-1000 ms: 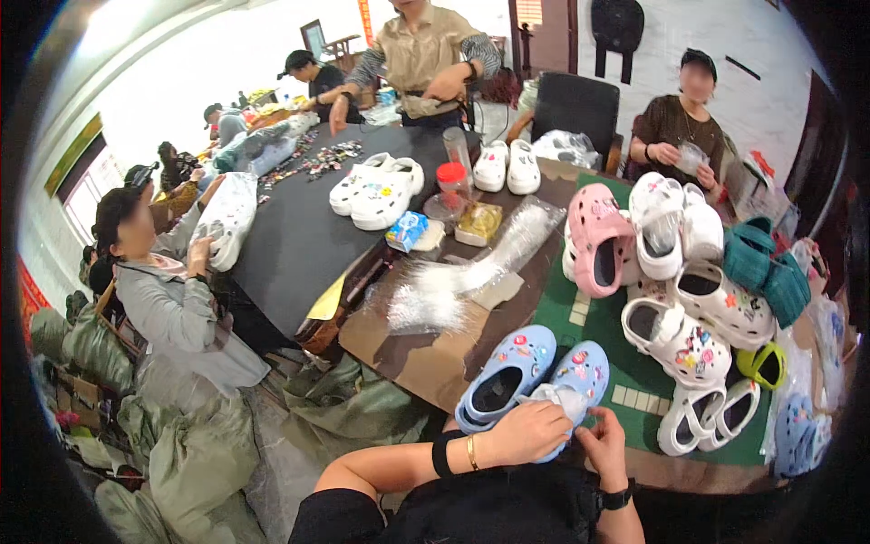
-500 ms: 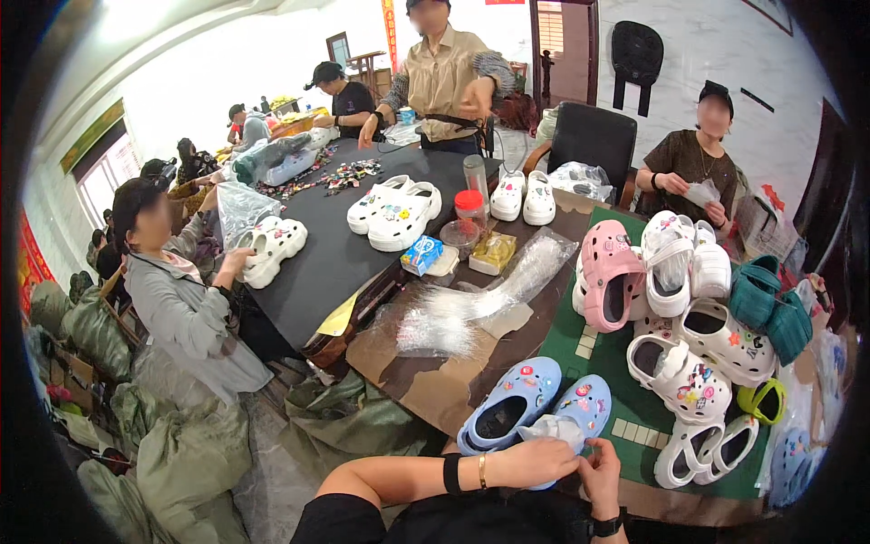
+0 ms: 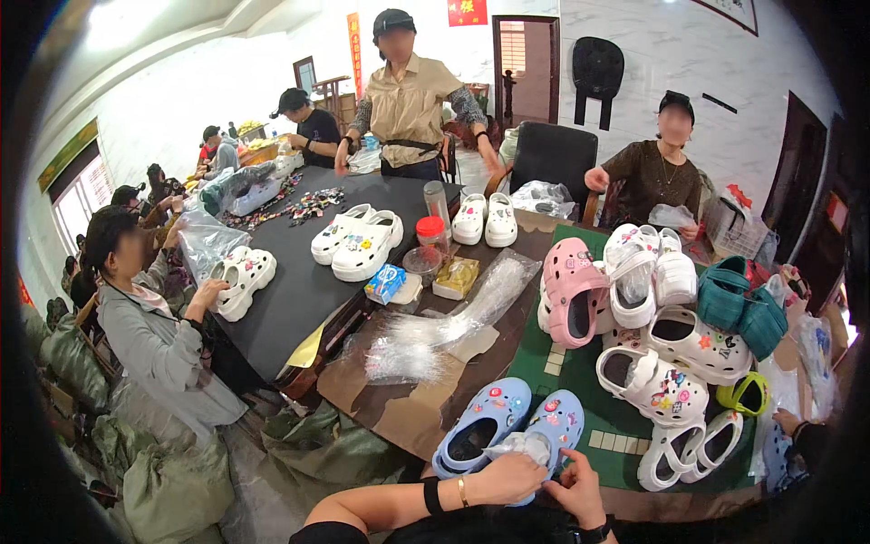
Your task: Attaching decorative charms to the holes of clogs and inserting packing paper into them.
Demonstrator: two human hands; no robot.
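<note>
Both hands work at a pair of light blue clogs on the desk: left hand closed on crumpled stuffing paper, right hand pinching beside it, likely mid-stuffing.

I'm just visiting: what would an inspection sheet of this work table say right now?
Surface: long table, part black, part green mat, cardboard in the middle.
Job's things: pair of light blue clogs with charms at the near edge; crumpled clear bag on the right clog.
Clutter: pink clog, heap of white clogs, teal clogs, clear plastic bags, red-lidded jar.
Hands: left hand on the bag; right hand beside it at the clog's heel.
Cables: nothing seen.
Surroundings: several people seated and standing around the table; sacks on the floor.
</note>
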